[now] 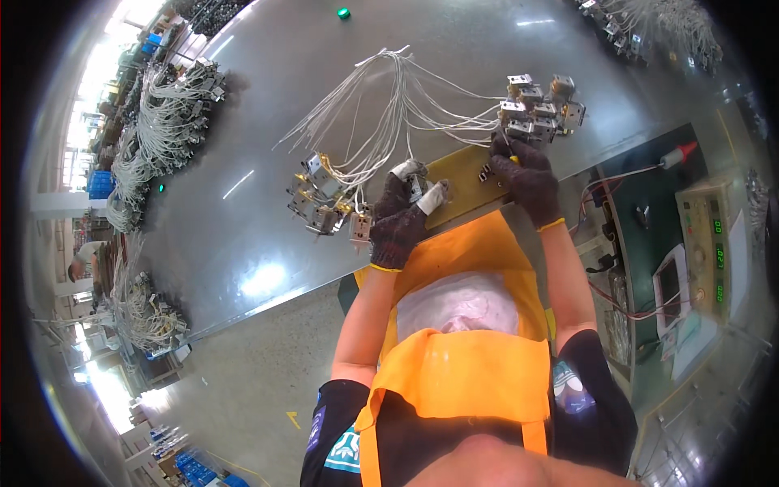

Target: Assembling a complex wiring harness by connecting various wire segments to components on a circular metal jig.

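My left hand [396, 221], in a dark knitted glove with white-wrapped fingertips, pinches a small metal part [417, 188] above the table's near edge. My right hand [527, 180], in a matching glove, is closed around a thin tool [514, 159] whose yellow bit shows between the fingers; its kind is hidden. A yellowish-brown board [464, 180] lies between both hands, with small dark pieces [485, 172] on it beside my right fingers. Silvery box-shaped metal parts [537, 109] cluster just beyond my right hand. Similar parts [324, 195] lie left of my left hand, and white wires [396, 89] trail from both clusters.
The grey metal table [268, 105] carries wire bundles [166, 122] at the far left and more wired parts [657, 28] at the far right. To my right are an instrument with green digits [704, 252] and a red-tipped probe [677, 156]. A person [88, 258] stands far left.
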{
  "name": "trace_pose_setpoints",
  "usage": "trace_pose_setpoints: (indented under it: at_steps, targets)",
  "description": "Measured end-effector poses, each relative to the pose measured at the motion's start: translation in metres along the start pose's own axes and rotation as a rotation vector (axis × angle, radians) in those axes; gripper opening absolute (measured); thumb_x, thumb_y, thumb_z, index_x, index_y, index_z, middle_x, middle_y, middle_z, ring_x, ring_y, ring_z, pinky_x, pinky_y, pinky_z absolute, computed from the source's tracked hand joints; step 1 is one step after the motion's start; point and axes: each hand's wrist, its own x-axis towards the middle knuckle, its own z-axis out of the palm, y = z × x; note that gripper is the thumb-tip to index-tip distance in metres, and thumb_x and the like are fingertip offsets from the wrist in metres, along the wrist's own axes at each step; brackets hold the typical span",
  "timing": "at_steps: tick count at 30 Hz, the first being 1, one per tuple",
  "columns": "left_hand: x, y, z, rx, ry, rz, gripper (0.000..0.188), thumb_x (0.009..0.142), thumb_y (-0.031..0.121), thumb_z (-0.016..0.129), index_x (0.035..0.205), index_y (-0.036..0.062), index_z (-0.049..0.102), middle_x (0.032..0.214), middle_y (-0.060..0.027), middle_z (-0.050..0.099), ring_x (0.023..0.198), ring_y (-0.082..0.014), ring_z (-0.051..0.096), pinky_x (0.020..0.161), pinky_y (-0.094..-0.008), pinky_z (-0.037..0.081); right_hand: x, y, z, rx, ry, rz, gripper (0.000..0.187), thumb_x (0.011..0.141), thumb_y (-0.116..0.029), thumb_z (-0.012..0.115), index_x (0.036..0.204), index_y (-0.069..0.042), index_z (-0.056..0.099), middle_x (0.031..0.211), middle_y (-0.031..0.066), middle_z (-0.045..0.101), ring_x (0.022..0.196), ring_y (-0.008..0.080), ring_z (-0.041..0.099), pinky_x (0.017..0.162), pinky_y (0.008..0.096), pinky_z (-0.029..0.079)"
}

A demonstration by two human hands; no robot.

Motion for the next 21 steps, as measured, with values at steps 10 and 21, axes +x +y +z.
trace_pose_setpoints:
  at_steps: [10, 21]
  targets:
    - [-0.005, 0.009, 0.028, 0.174, 0.157, -0.028, 0.057, 0.080, 0.028, 0.079, 0.121, -0.0008, 0.054, 0.093, -0.0103, 0.063, 0.081, -0.0178, 0.060, 0.077, -0.0324, 0.050, -0.002, -0.030, -0.030, 0.600, -0.439, 0.555, 0.031, 0.096, -0.018, 0.057, 0.124, -0.005, 0.063, 0.096, 0.0036, 0.071, 0.084, 0.0057, 0.064, 0.068, 0.0197, 0.049]
    - [0.015, -0.031, 0.022, 0.573, 0.013, 0.421, 0.060, 0.073, 0.025, 0.081, 0.123, 0.0035, 0.056, 0.110, -0.0208, 0.063, 0.101, -0.0376, 0.062, 0.086, -0.0435, 0.050, -0.016, -0.071, -0.016, -0.275, -0.502, -0.192, 0.030, 0.092, -0.021, 0.060, 0.117, -0.005, 0.065, 0.097, 0.0133, 0.069, 0.090, 0.0300, 0.065, 0.079, 0.0382, 0.051]
